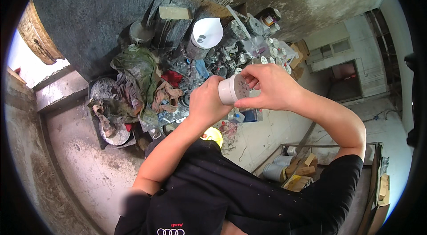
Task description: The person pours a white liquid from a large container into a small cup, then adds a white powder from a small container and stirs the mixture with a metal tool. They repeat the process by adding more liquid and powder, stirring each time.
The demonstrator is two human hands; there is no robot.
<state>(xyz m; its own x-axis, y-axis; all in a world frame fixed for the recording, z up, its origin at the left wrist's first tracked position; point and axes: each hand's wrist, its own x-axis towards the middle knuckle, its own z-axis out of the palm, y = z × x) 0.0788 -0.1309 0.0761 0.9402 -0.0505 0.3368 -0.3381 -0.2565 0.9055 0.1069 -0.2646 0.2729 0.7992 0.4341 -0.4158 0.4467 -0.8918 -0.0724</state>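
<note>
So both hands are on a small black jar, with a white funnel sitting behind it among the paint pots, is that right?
Not quite: the jar is white, not black, as the head view shows. The left hand grips it while the right hand is at its top, and the white funnel does sit behind among the pots.

Daylight is coming in from the far left, where an opening (26,64) is blowing out to near white, and again from the right, where the pale floor (378,115) is reading bright. The dark wall (111,8) at the far side is soaking up light and staying dim, with a paler patch toward the right. The white funnel (207,32) is glaring slightly. Shadows are lying soft under the rags (133,84). The fisheye is bending straight edges toward the rim, and a black vignette is ringing the frame. A small blurred patch is sitting near the lower left; the centre is staying sharp.
</note>
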